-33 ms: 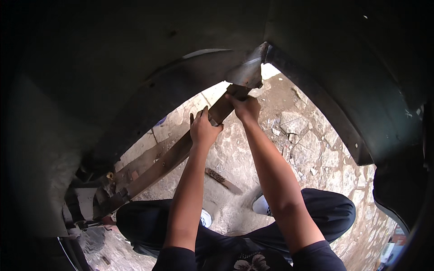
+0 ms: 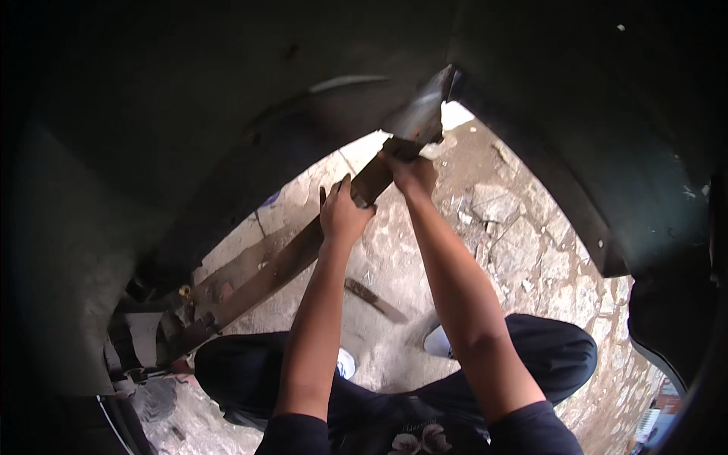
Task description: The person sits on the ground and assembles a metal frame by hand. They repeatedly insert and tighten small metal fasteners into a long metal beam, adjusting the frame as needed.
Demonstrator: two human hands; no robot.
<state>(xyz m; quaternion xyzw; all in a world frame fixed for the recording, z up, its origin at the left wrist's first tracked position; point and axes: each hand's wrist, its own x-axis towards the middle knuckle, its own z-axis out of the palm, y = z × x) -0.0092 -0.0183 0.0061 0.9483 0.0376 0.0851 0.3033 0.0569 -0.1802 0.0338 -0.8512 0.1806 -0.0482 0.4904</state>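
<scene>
A long rusty metal bar (image 2: 303,254) runs on a slant across the middle of the view, its long axis going from the lower left, where its foot sits among dark parts near a small brass-coloured bolt (image 2: 183,290), up to the upper right, where its top end meets a grey metal edge (image 2: 421,114) under a large dark curved panel (image 2: 227,98). The bar is held up off the ground, not lying on it.

The left hand (image 2: 343,214) is wrapped around the bar partway up, fingers curled over its upper side, gripping it. The right hand (image 2: 409,171) is clenched around the same bar higher up, just below its top end (the two hands are near each other but apart). Both forearms rise from the lower edge, bare, stretched nearly straight up and away from the body.

Below lies a rough ground (image 2: 523,250) of pale, cracked stone and packed dirt in sunlight. A short dark strip (image 2: 375,299) lies loose on it between the arms. The person's legs in dark trousers (image 2: 553,356) are folded, with white shoes (image 2: 438,343) showing
</scene>
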